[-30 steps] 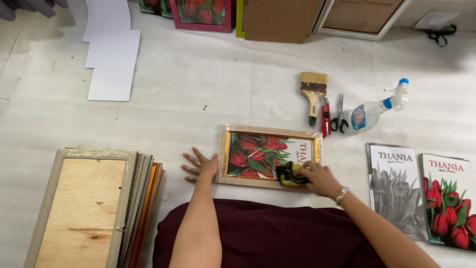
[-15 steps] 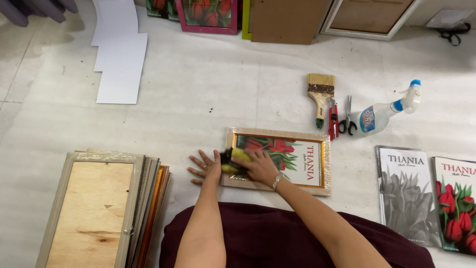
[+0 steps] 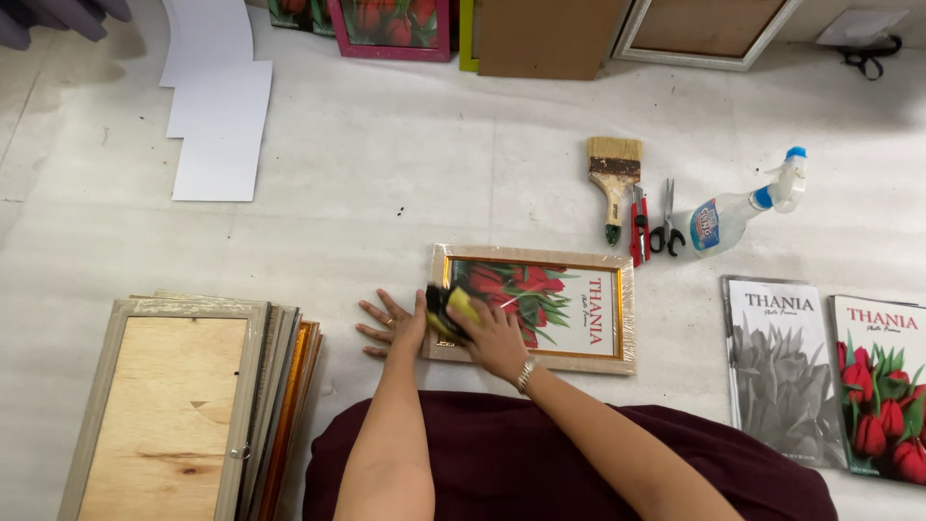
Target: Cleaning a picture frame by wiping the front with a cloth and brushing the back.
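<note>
Picture frame (image 3: 540,309) with a pale wooden border and a print of red tulips lies flat on the light floor (image 3: 386,174), right in front of the seated person's dark red lap. Her right hand (image 3: 492,338) is closed around a yellow and black cloth (image 3: 451,311), pressing it on the glass at the frame's left end. Her left hand (image 3: 391,323) lies flat on the floor with fingers spread, its thumb side against the frame's left edge. To the left stands a stack of frames (image 3: 183,405), back side up. Beyond the frame, to the right, lie a paintbrush (image 3: 613,183), a red cutter (image 3: 636,227), scissors (image 3: 665,227) and a spray bottle (image 3: 743,207). Two tulip prints (image 3: 830,376) lie at the far right, white sheets (image 3: 217,106) at the upper left.
</note>
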